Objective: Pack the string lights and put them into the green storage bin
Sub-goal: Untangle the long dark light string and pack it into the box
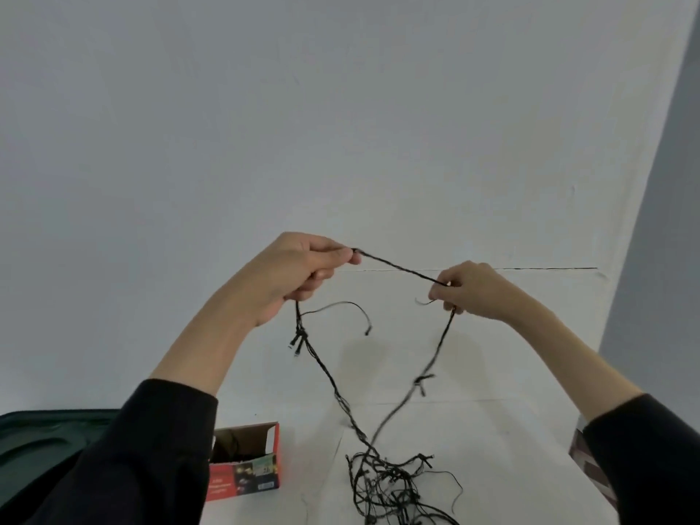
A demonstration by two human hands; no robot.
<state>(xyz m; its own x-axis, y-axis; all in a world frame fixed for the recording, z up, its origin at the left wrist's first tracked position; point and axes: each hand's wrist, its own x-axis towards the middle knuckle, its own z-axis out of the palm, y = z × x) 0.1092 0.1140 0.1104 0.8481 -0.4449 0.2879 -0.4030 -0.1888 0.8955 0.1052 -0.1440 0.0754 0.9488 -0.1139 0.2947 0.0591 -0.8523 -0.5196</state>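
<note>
A dark string of lights is stretched between my two raised hands. My left hand pinches one end of the taut stretch, and my right hand grips the other. From each hand a strand hangs down. Both strands run into a tangled heap of the lights on the white table. The green storage bin sits at the lower left, partly hidden by my left sleeve.
An open red cardboard box stands on the table between the bin and the tangle, with something dark inside. A patterned object shows at the right edge by my right sleeve. A pale wall rises behind the table.
</note>
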